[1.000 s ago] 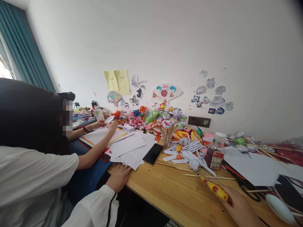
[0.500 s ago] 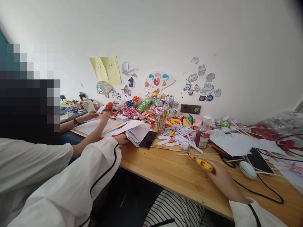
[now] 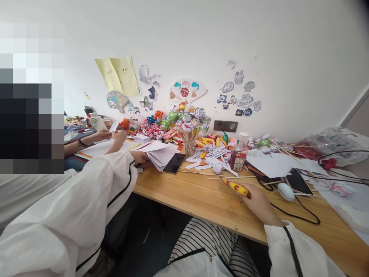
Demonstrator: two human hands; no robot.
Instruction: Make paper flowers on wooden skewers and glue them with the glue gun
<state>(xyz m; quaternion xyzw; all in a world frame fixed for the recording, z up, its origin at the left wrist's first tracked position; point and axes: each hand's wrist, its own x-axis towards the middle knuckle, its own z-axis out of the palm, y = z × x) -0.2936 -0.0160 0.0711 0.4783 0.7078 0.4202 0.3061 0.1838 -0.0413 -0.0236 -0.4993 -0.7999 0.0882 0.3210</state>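
Note:
My right hand (image 3: 258, 204) is wrapped around a yellow hot glue gun (image 3: 236, 187) with red markings. Its tip points away and to the left, close to a thin wooden stick (image 3: 215, 178) lying on the table. At the left, my left hand (image 3: 140, 157) touches the near edge of a loose stack of white paper (image 3: 161, 157); its fingertips are hidden at the sheets. A black phone (image 3: 174, 163) lies just right of that stack. Folded white paper strips (image 3: 215, 154) and a crumpled paper ball (image 3: 217, 168) lie beyond the glue gun.
A bunch of paper flowers (image 3: 191, 119) on sticks stands at the back. Right of it is a red-labelled bottle (image 3: 238, 159). A white mouse (image 3: 286, 191) and a black cord (image 3: 305, 219) lie at the right. Beside me, another person's hands (image 3: 117, 138) hold a white paper piece.
The whole view has shifted, moving the scene left and up. My left hand has moved slightly farther up along the stack's edge. My right hand keeps hold of the glue gun.

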